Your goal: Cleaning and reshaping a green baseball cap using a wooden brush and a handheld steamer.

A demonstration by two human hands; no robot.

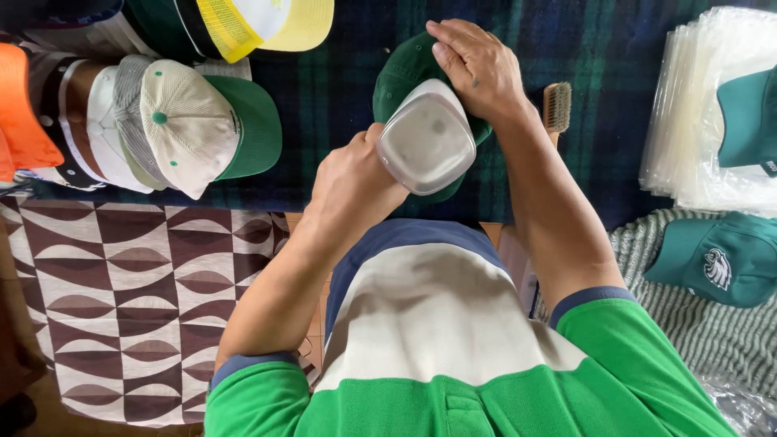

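Note:
My left hand (352,182) grips a handheld device with a squarish grey-white base (426,139), held up over a dark green cap (401,77). The cap lies on a dark plaid cloth (340,89). My right hand (477,69) rests flat on top of the green cap, fingers together, pressing it down. The device hides most of the cap's middle.
A row of stacked caps, cream and green (190,121), lies at the left, with an orange one (20,105) and a yellow one (267,24). A wooden brush (557,107) sits right of the cap. Clear plastic bags (696,113) and teal caps (716,259) lie at the right.

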